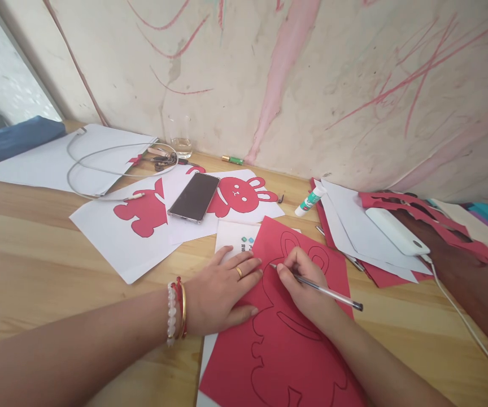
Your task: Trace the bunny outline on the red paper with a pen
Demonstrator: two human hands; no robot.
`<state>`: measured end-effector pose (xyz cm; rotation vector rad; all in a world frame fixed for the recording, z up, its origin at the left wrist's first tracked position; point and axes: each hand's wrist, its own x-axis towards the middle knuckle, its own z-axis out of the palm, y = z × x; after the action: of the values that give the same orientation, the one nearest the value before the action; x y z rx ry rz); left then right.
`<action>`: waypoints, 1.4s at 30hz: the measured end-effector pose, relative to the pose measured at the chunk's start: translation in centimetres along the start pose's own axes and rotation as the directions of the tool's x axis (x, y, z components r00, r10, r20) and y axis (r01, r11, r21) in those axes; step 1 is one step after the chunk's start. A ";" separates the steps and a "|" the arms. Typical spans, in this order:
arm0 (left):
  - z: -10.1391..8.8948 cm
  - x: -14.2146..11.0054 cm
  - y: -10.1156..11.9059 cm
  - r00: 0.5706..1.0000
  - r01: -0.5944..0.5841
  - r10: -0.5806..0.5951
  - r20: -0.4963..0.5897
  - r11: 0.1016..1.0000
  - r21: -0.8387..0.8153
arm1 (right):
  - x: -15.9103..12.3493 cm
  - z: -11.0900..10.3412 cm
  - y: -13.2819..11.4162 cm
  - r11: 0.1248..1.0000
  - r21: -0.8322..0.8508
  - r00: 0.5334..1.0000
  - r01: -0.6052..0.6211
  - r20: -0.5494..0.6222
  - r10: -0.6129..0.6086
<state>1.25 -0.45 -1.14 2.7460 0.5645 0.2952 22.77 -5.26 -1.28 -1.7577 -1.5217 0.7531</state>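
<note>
A sheet of red paper point(227, 370) lies at an angle in front of me, with a rabbit outline drawn on it in dark line. My right hand point(305, 280) grips a clear-barrelled pen point(332, 294), its tip on the paper near the outline of the head, below the ears. Spread flat, my left hand point(222, 291) rests across the red sheet's left edge, fingers apart. White printed paper point(229, 232) shows from under the red sheet. Beyond it, a red cut-out rabbit point(239, 198) lies on white sheets, partly covered by a phone point(195, 198).
A glue stick point(310, 202) and a green tube point(232, 160) lie near the wall. At the right, a white power bank point(396, 232) rests on papers beside red scraps point(476, 243). A glass point(180, 141), keys point(163, 161) and a white cable point(69, 164) are at the back left.
</note>
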 end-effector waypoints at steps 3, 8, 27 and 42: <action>-0.1 0.1 0.1 1.000 0.005 -0.005 0.006 1.000 0.010 | -0.1 0.0 -0.2 1.000 -0.021 1.000 -0.012 0.015 0.012; -0.2 0.1 0.2 1.000 0.009 -0.010 0.019 1.000 0.022 | -0.1 0.0 -0.3 1.000 -0.023 0.999 -0.006 0.038 0.007; 0.1 0.0 0.0 1.000 -0.005 0.005 -0.023 1.000 0.012 | -0.1 0.1 0.1 1.000 -0.009 1.000 0.010 0.010 -0.010; -5.8 1.4 -4.3 0.730 0.683 -0.596 -0.334 0.643 0.346 | 0.8 -0.1 0.5 0.964 0.266 0.998 -0.027 -0.055 0.043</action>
<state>-0.51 5.42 2.93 2.6871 1.8218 0.2684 23.26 -4.57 -1.63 -1.5959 -1.2870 0.8705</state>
